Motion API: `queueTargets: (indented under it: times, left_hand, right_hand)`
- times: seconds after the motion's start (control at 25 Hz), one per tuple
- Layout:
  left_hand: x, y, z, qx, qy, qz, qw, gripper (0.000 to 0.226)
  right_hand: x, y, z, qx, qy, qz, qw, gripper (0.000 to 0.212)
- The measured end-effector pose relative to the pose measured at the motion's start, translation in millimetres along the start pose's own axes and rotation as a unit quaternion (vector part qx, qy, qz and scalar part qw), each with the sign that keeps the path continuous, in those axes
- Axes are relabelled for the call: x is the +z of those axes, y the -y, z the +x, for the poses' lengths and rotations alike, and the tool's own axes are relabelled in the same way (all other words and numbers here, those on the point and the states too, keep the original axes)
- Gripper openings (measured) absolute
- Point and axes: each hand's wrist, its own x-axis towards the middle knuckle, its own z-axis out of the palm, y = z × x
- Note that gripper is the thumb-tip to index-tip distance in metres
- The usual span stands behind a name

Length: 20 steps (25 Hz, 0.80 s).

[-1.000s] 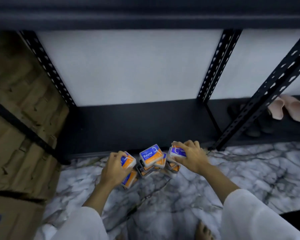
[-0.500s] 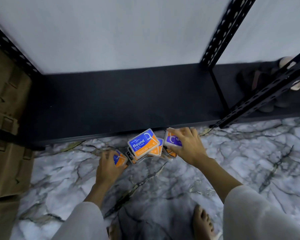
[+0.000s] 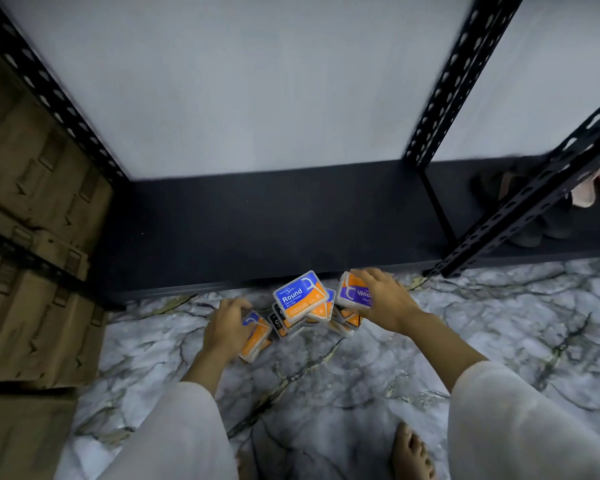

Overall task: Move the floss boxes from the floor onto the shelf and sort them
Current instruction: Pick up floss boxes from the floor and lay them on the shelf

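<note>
Floss boxes (image 3: pixel 300 296), glossy rectangular plastic, marble floor (image 3: pixel 361 375)

A grey-veined marble floor (image 3: pixel 326 393) runs up to a pale wall (image 3: pixel 257 81); left of that wall stand cardboard cartons (image 3: pixel 32 237), right, perhaps blurred pink slippers (image 3: pixel 589 188).
</note>
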Motion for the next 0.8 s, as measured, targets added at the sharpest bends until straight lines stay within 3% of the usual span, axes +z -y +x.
queueTargets:
  times: [0.12, 0.4, 0.56, 0.8]
  left_hand:
    - [-34.2, -23.8, -15.3, 0.024, -0.030, 0.012, 0.999, 0.013]
    - [-122.6, -105.0, -77.9, 0.082, -0.048, 0.077, 0.992, 0.019]
    - [-167.0, -152.8, -119.6, 0.127, -0.017, 0.117, 0.985, 0.021]
    - [-226.5, -228.4, -173.3, 0.208, -0.044, 0.141, 0.967, 0.031]
  right_hand:
    - [-25.8, 13.2, -15.2, -0.006, 0.004, -0.012, 1.000, 0.065]
    - [-107.4, 51.2, -73.8, -0.015, 0.001, 0.026, 1.000, 0.042]
    - [-150.9, 71.0, -109.2, -0.031, -0.013, 0.000, 0.999, 0.038]
    - [-230.5, 90.2, -162.8, -0.048, -0.061, -0.002, 0.997, 0.037]
